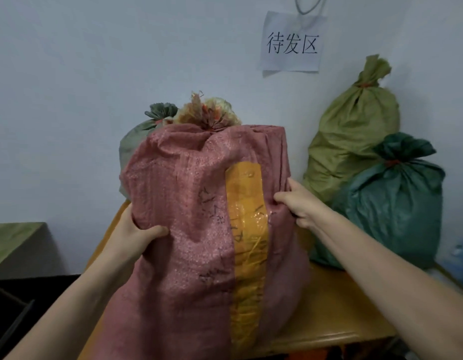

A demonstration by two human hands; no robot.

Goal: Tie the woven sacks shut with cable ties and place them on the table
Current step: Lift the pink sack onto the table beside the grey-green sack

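At the table (pixel 337 307) front edge, upright: pink sack (pixel 189 229), neck bunched on top, yellow tape (pixel 247 229) down its face, bottom out of sight. Gripped low on its left flank by left hand (pixel 137 237), thumb curled onto the face, fingers hidden behind. Pinched at its right flank by right hand (pixel 300 203), thumb and fingers clenched on a fold of weave. Both forearms bare, reaching forward, left lower than right. At the table's back left, grey-green sack (pixel 131 144); at its back right, olive sack (pixel 355 131) and teal sack (pixel 391 209), both tied. Above the table, sign (pixel 291 42).
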